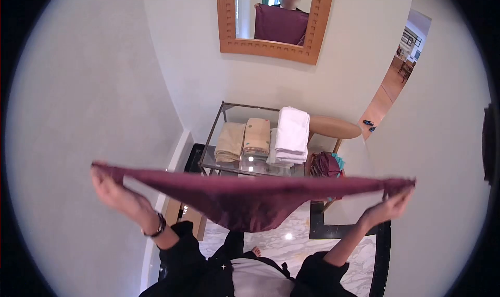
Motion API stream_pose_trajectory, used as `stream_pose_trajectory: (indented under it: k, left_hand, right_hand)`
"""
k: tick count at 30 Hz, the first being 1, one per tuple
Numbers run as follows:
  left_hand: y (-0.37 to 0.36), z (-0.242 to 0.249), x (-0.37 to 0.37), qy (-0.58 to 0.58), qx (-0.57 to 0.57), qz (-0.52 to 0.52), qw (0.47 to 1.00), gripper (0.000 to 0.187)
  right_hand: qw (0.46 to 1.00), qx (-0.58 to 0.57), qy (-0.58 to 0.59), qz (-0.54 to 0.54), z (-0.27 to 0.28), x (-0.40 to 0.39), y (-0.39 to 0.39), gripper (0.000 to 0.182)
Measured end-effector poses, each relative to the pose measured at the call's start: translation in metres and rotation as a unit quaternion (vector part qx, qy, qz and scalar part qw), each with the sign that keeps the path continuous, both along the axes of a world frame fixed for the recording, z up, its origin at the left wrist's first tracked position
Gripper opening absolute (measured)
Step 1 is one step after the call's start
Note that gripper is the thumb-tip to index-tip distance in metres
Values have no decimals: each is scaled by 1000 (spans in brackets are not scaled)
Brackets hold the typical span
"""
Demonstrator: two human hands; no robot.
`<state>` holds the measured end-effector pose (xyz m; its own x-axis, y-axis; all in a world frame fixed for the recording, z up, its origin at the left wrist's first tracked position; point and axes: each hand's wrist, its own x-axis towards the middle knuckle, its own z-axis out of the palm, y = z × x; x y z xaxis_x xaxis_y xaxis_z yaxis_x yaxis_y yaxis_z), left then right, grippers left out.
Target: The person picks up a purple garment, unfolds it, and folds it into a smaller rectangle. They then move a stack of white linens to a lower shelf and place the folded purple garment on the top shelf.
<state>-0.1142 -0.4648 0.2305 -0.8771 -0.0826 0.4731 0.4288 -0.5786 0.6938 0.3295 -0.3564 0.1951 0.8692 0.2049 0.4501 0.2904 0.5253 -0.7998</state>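
A maroon cloth (250, 200) is stretched wide in front of me, its top edge pulled nearly straight and its middle sagging down. At the left, my left hand (115, 193) is closed on one corner, with a dark bracelet or watch at the wrist. The opposite corner is pinched in my right hand (390, 206), out to the right at about the same height. Beyond the cloth, a glass-topped table (250, 113) with a dark metal frame bears folded fabric. The cloth hides the table's front part.
On the table lie beige folded cloths (230, 140), a dotted beige stack (257, 135) and a white stack (292, 133). A wooden chair (333, 126) beside it carries folded maroon and teal cloths (326, 164). A wood-framed mirror (271, 57) hangs above; walls stand on both sides.
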Motion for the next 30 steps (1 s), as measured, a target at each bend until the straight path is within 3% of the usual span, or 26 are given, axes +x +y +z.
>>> stream_pose_trajectory:
  k: [1,3,4,5,7,10,13,16,20,25,26,28,30]
  left_hand:
    - [-18,-3,5,5,-1,12,1000,26]
    - [-52,-10,11,18,9,27,999,26]
    - [-69,-14,2,47,42,8,998,22]
    - [-88,-20,-10,79,85,-20,993,18]
    - [-129,-35,-52,172,206,-153,951,10]
    - [-178,-45,-105,287,304,-416,807,8]
    - [-174,-40,-103,309,229,-423,820,7]
    - [-106,-23,-56,227,215,-362,878,9]
    - [1,8,34,121,154,-355,914,13]
    - [54,17,120,92,81,-477,870,18]
    - [34,41,142,21,-71,-525,848,23]
    - [46,30,156,44,14,-601,798,21]
    - [40,43,174,89,-53,-537,837,24]
  right_hand:
    - [995,-45,-28,-87,0,1,-18,37]
    - [964,89,-189,-164,-36,37,-42,41]
    - [942,157,111,-275,-33,58,-27,41]
    - [961,152,112,-203,-40,80,-51,36]
    - [945,162,113,-261,-34,101,-77,35]
    - [926,147,46,-344,-24,100,-97,32]
    - [936,134,-27,-325,-11,77,-98,30]
    - [964,134,-106,-204,3,43,-87,28]
    - [969,115,-176,131,30,-29,-61,24]
    - [855,42,-145,496,64,-139,-42,20]
    - [839,36,-130,527,63,-158,-42,20]
    - [802,28,-94,589,56,-193,-35,18]
    - [779,70,-52,621,40,-213,-27,16]
